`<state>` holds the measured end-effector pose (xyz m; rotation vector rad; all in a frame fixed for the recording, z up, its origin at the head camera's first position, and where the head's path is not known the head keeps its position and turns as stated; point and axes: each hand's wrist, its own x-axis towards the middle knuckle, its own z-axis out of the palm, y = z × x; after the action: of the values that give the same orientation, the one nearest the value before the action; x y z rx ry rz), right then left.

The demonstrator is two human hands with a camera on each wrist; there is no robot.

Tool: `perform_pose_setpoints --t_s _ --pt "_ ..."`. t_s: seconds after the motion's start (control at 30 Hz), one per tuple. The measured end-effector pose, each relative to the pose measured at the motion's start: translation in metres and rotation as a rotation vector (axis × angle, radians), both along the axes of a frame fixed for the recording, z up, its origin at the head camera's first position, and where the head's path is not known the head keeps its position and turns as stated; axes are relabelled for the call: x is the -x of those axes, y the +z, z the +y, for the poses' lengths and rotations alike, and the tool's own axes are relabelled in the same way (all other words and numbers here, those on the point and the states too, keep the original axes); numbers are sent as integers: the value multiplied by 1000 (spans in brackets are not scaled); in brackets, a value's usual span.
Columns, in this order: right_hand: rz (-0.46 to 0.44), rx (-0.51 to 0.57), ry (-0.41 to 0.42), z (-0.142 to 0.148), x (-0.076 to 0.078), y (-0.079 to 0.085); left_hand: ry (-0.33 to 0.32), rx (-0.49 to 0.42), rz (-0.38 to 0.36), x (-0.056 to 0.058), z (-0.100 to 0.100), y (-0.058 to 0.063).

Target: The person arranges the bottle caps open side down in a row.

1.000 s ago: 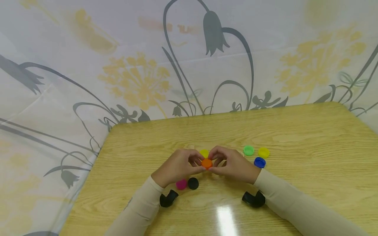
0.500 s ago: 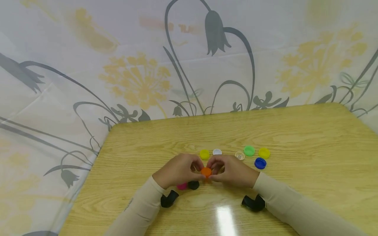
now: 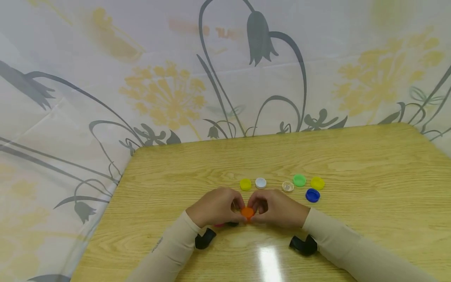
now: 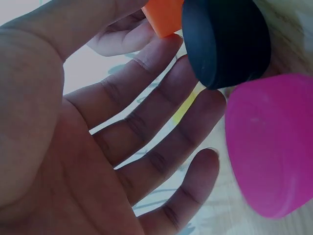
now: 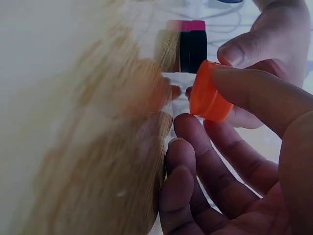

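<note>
An orange bottle cap (image 3: 247, 213) is pinched between both hands, low over the wooden table. My left hand (image 3: 219, 205) grips its left side with thumb and index finger. On the opposite side, the thumb and fingers of my right hand (image 3: 280, 207) hold it. The right wrist view shows the orange cap (image 5: 210, 93) tilted, close to the table surface. A black cap (image 4: 227, 41) and a pink cap (image 4: 271, 147) stand beside my left fingertips; in the head view that hand hides most of both.
Beyond the hands lie a yellow cap (image 3: 245, 184), a white cap (image 3: 260, 183) and a clear cap (image 3: 287, 187). Farther right are a green cap (image 3: 299, 180), another yellow cap (image 3: 317, 183) and a blue cap (image 3: 312, 195). A patterned cloth (image 3: 225, 78) hangs behind the table (image 3: 370, 168).
Both hands have drawn the orange cap nearer to the person. The white and clear caps have come into view, while the pink and black caps are now mostly covered by the left hand.
</note>
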<state>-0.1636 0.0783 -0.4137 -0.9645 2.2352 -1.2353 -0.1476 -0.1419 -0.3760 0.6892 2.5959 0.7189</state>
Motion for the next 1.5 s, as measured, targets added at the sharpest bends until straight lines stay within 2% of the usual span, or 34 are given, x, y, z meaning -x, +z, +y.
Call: perform_pose_setpoints --t_s 0.17,0.63,1.3,1.5 --pt "19 0 26 -1 0 -1 -8 18 -20 -1 1 0" --pt "63 -7 32 -1 -2 -5 -19 88 28 -2 3 -2" --pt "35 -27 40 0 -3 -2 -25 102 51 -3 5 -3" --pt "46 -28 42 0 -3 -3 -38 103 77 -3 6 -6"
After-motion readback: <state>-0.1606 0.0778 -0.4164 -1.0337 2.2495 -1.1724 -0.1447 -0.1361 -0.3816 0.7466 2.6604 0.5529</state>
